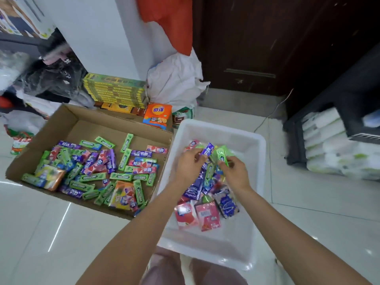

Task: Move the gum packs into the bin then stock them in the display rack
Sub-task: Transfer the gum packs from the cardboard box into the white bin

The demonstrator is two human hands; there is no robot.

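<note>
Gum packs [98,171] lie in two places: most are heaped in the open cardboard box [67,124] on the floor, while a smaller pile sits inside the white bin [261,153] just beside it. Over the bin, the left hand [190,163] pinches a purple pack [207,149], and the right hand [234,171] has its grip closed round a green pack [223,156]. Both packs hang above the pile, not yet let go.

By my reading the transfer is well short of halfway: dozens of packs are left in the box, and stocking has not begun. No display rack shows anywhere. A dark shelf unit [329,112] at right holds pale stacked goods, too blurred to name. Both hands cover part of the pile, so its count is unclear.
</note>
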